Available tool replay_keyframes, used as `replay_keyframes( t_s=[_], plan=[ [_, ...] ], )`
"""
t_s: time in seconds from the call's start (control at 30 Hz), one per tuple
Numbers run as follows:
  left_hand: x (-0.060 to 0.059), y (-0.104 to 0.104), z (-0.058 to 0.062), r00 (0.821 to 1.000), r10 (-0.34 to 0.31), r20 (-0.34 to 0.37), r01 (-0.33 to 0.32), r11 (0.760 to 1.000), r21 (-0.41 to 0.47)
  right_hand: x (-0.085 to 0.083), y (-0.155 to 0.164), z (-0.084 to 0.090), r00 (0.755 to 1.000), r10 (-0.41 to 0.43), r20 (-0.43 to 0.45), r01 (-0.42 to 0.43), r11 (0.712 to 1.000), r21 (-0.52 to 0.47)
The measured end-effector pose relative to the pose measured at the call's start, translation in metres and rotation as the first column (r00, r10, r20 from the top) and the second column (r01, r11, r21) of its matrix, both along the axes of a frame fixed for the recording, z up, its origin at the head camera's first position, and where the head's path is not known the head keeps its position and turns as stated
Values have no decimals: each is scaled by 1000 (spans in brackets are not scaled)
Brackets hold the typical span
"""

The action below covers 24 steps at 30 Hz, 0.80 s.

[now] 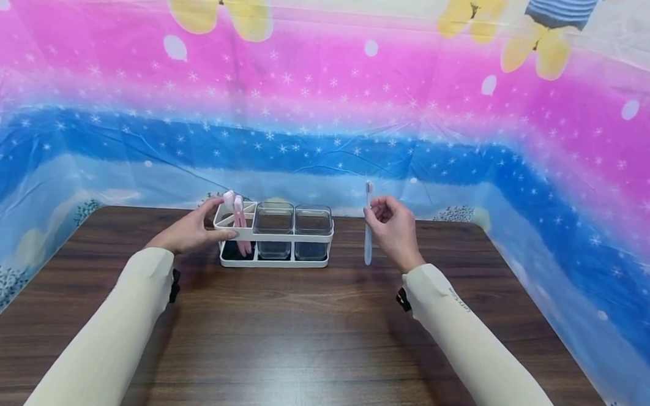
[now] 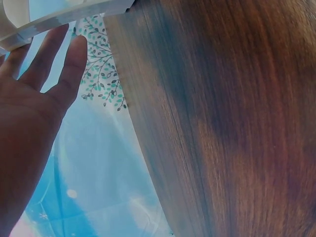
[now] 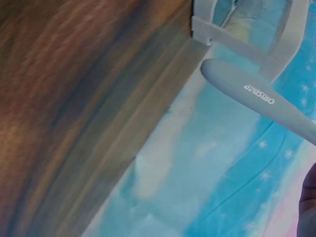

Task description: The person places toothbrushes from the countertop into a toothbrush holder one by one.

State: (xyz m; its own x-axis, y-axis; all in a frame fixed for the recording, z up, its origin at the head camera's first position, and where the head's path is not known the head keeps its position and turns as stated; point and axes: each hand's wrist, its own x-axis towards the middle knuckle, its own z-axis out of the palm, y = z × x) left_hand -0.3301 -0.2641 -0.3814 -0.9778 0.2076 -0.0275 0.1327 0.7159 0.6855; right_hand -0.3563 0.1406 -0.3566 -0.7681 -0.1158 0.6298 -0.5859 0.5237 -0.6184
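A white toothbrush holder stands on the table in the head view. Two pink toothbrushes lean in its left section, and two clear square cups fill the other sections. My left hand grips the holder's left end, thumb along the front rail and fingers around the side. In the left wrist view those fingers reach up to the white frame. My right hand pinches a light blue toothbrush upright, bristles up, to the right of the holder. Its grey-looking handle with white lettering shows in the right wrist view.
The dark wooden table runs back to a patterned cloth that hangs behind and along both sides. Light sleeves cover both forearms, with a black band at each wrist.
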Motion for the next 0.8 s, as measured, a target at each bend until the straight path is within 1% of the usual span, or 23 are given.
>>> replay_keyframes(
  t_s=[0.13,0.23,0.27,0.37,0.47,0.6,0.8],
  plan=[
    [0,-1,0,1000,-3,-2,3,1000,-3,3,-8,7,996,53,-78,-56,998,-37],
    [-1,-1,0,1000,-1,0,1,1000,-2,6,-16,13,985,94,-143,-106,991,-80],
    [-1,-1,0,1000,1,0,-1,1000,0,11,-20,18,981,104,-165,-120,988,-94],
    [-2,-1,-1,1000,9,2,-9,1000,-6,29,-33,36,962,132,-240,-168,977,-135],
    [-2,-1,-1,1000,10,-3,-10,1000,-9,45,-46,51,936,157,-315,-212,966,-149],
    [-1,-2,0,1000,4,-9,-4,1000,0,50,-57,58,900,207,-383,-285,945,-159],
    [-1,-1,0,1000,9,-2,-9,1000,7,56,-74,62,868,254,-426,-368,906,-209]
  ],
)
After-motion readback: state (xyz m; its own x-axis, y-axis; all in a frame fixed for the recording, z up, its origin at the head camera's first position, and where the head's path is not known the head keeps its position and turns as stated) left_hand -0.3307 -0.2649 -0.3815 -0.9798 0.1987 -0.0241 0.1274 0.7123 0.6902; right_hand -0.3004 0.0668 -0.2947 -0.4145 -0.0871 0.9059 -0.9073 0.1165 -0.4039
